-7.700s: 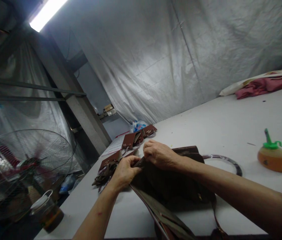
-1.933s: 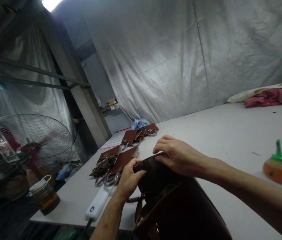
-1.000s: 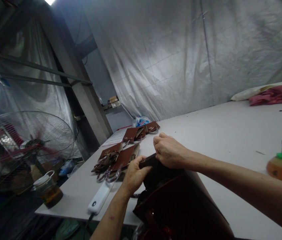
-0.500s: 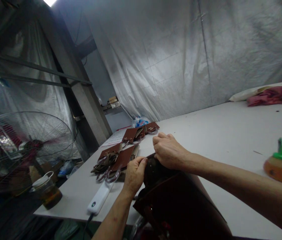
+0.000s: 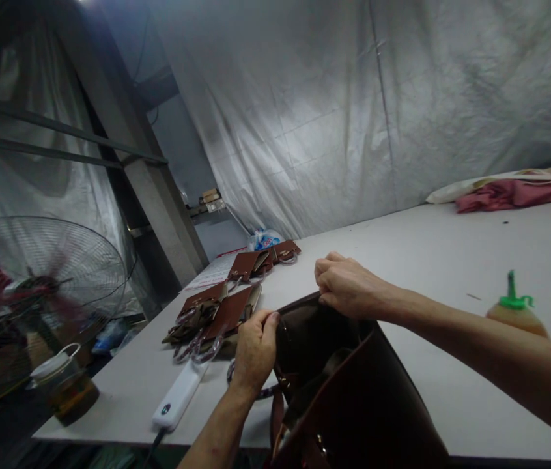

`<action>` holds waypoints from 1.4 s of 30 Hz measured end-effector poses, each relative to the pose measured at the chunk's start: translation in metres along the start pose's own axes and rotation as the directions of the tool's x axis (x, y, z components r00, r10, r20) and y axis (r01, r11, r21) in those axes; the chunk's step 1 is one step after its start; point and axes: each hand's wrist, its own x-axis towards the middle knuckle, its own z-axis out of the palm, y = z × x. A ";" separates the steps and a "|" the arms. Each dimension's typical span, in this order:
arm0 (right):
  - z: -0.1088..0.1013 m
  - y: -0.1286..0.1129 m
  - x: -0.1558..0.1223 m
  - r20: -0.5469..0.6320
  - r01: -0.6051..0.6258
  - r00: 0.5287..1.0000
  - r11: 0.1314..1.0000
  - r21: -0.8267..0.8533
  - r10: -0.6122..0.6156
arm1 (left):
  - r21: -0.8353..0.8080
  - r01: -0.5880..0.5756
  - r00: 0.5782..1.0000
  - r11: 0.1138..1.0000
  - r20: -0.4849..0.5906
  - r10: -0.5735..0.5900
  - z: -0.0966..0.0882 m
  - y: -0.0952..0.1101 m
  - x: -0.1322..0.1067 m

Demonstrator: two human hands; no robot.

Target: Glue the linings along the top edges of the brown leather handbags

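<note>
A dark brown handbag [image 5: 368, 397] stands in front of me at the table's near edge, its mouth spread so the dark lining shows. My left hand [image 5: 254, 348] pinches the far rim at its left corner, thumb on the inside. Farther right along that same rim, my right hand [image 5: 346, 283] is closed on the edge, with the fingertips partly hidden. Part of a handle hangs beside the bag below my left hand. Several brown bag pieces [image 5: 229, 311] with plastic-wrapped handles lie on the table beyond my left hand.
On the white table [image 5: 402, 247] are a white power strip [image 5: 178, 397], a lidded jar of brown liquid [image 5: 68, 387], an orange bottle with a green nozzle [image 5: 514, 312] and reddish cloth [image 5: 514, 194]. A large fan [image 5: 41, 280] stands at the left.
Both hands have moved apart along the rim, and the bag's mouth has gone from bunched to wide. The view has turned slightly right.
</note>
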 end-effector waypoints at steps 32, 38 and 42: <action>-0.016 0.010 -0.010 -0.174 -0.041 0.976 0.897 0.441 0.130 | 0.360 -0.077 0.964 0.930 0.266 -0.023 -0.032 0.035 0.044; -0.009 -0.005 -0.005 -0.192 0.071 0.981 0.912 0.405 0.009 | 0.357 0.005 0.959 0.934 0.261 -0.105 -0.028 0.024 0.036; -0.002 -0.014 0.002 -0.112 0.030 0.994 0.991 0.129 -0.016 | 0.364 -0.009 0.955 0.931 0.280 -0.101 -0.023 0.028 0.035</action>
